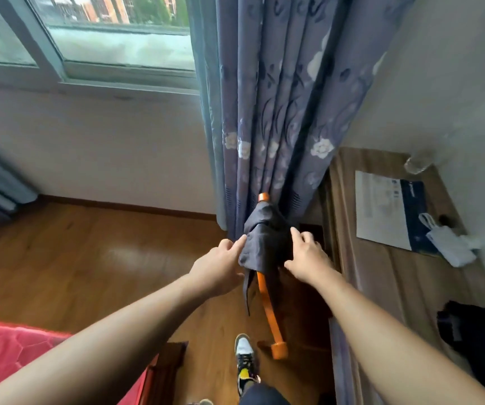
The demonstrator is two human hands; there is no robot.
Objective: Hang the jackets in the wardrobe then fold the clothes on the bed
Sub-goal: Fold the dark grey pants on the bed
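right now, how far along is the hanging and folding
Done: nothing visibly finished. In hand: the left grip and right grip hold a dark garment draped over an orange hanger. Left: hanging it, with no wardrobe in view; a dark clothing heap waits on the table, and only a bed corner shows.

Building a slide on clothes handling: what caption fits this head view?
Left hand and right hand hold a dark garment draped over an orange hanger in front of a floral curtain.

Soft daylight is coming through the white-framed glass window (112, 33), glaring pale on the glossy brown wooden floor (124, 252). Wide-angle distortion is bending the frame edges, and fine detail is looking slightly soft.
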